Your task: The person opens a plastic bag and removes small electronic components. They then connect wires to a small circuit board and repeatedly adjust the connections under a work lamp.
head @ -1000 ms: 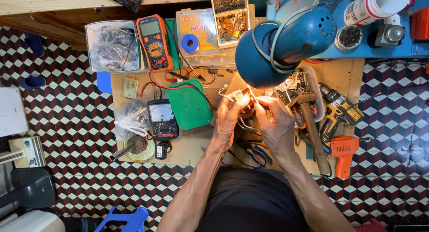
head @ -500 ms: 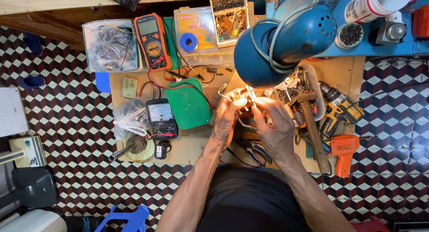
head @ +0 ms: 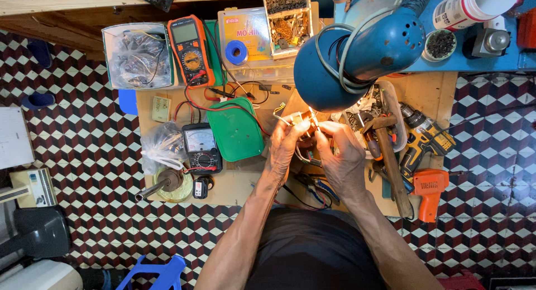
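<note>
Under the rim of the blue lamp (head: 357, 55), both hands meet over the wooden table (head: 234, 184) on one small part (head: 304, 122) — a pale, brightly lit piece with thin wires coming off it, some yellow, too small to make out further. The left hand (head: 286, 147) is curled nearly closed, its fingertips pinching the part from the side away from the lamp's cord. The right hand (head: 341, 156) is also curled, thumb and forefinger closed on a thin wire or lead at the part's edge — which exactly, I cannot tell. Just beside the left hand, away from the lamp, lies a green lid (head: 237, 128); beyond that sits a black meter (head: 202, 148).
</note>
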